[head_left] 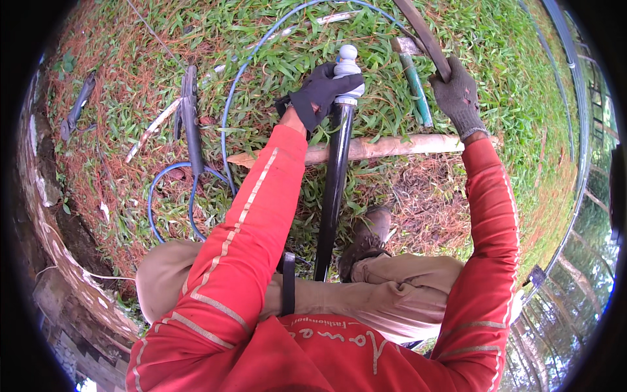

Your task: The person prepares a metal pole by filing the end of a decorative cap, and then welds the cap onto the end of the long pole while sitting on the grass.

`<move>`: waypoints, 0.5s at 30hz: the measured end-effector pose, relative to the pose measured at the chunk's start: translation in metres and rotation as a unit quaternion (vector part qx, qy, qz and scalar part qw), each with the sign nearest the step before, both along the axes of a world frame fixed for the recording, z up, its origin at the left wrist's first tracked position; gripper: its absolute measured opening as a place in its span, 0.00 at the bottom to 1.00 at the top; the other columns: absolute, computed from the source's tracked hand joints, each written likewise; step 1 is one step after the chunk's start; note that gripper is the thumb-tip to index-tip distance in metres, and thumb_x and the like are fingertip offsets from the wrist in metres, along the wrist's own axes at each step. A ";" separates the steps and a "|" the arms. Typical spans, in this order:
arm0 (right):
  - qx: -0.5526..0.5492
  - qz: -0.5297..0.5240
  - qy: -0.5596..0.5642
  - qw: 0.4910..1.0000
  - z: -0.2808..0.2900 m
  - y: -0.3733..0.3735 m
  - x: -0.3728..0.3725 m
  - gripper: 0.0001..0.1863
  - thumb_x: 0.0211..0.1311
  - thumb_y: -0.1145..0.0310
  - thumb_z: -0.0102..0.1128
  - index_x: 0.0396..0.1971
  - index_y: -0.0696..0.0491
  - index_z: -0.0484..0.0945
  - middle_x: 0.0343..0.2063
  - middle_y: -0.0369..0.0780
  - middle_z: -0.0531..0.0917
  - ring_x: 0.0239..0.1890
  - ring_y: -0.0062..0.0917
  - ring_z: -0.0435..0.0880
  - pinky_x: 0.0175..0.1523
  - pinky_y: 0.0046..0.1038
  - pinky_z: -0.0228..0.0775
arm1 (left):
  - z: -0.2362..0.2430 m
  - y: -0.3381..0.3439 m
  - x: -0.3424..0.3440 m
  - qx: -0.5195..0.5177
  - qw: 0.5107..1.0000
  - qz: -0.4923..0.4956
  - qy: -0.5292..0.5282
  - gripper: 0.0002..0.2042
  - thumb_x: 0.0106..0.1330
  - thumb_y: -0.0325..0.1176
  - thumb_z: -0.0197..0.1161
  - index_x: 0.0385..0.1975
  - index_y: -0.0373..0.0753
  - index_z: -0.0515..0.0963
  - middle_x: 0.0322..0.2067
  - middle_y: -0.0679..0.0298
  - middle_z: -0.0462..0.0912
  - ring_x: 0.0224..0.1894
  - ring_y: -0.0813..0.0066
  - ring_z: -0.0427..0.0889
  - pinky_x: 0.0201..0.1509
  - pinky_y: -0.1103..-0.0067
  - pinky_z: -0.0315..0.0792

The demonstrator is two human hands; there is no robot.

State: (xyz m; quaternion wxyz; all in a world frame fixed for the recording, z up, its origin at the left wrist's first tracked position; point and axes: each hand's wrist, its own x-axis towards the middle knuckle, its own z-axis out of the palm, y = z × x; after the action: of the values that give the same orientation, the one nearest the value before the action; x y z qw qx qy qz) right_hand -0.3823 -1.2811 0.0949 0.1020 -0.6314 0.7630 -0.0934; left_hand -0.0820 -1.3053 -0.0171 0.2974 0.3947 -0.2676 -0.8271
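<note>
My left hand (317,95), in a black glove, is closed around a pale grey ribbed fitting (347,83) with a rounded knob, on a long black pipe (332,202) that runs down toward my legs. My right hand (456,98), in a grey knitted glove, grips a long, dark flat bar (421,27) that extends up past the top edge. Just left of that hand a green tube (413,88) with a pale block-like end lies on the grass. A peeled pale log (379,149) lies crosswise under the pipe.
A blue hose (224,130) curves and loops at the left, near a dark handled tool (192,117), another dark tool (78,104) and pale sticks (147,130). A tree trunk or root (78,261) borders the left. My bent legs and boot (366,235) fill the lower middle. Trees show at right.
</note>
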 end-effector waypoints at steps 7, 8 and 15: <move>0.007 -0.022 -0.005 1.000 0.019 0.049 -0.021 0.17 0.62 0.64 0.73 0.46 0.54 0.79 0.35 0.52 0.88 0.42 0.54 0.89 0.47 0.49 0.79 | -0.002 0.008 -0.001 -0.009 0.999 0.037 0.027 0.20 0.67 0.28 0.79 0.55 0.33 0.80 0.43 0.62 0.88 0.42 0.72 0.90 0.47 0.72 0.85; 0.004 -0.020 -0.011 1.000 0.020 0.057 -0.023 0.17 0.62 0.64 0.73 0.46 0.54 0.79 0.34 0.52 0.87 0.41 0.53 0.89 0.47 0.49 0.79 | -0.004 0.007 0.001 -0.011 0.999 0.038 0.027 0.20 0.67 0.28 0.79 0.55 0.33 0.80 0.43 0.62 0.88 0.42 0.72 0.90 0.47 0.72 0.85; 0.019 -0.071 -0.050 0.996 -0.001 0.097 -0.031 0.18 0.61 0.61 0.74 0.44 0.55 0.78 0.32 0.52 0.86 0.38 0.51 0.88 0.45 0.46 0.78 | -0.019 0.000 0.003 0.023 0.995 -0.001 0.093 0.21 0.73 0.28 0.72 0.63 0.33 0.76 0.49 0.62 0.86 0.47 0.71 0.89 0.50 0.70 0.86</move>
State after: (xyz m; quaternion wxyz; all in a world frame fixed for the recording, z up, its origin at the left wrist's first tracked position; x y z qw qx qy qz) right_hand -0.4137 -1.1843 0.0937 0.1449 -0.5683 0.8013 -0.1176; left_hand -0.0786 -1.3057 -0.0364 0.3107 0.3223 -0.2202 -0.8667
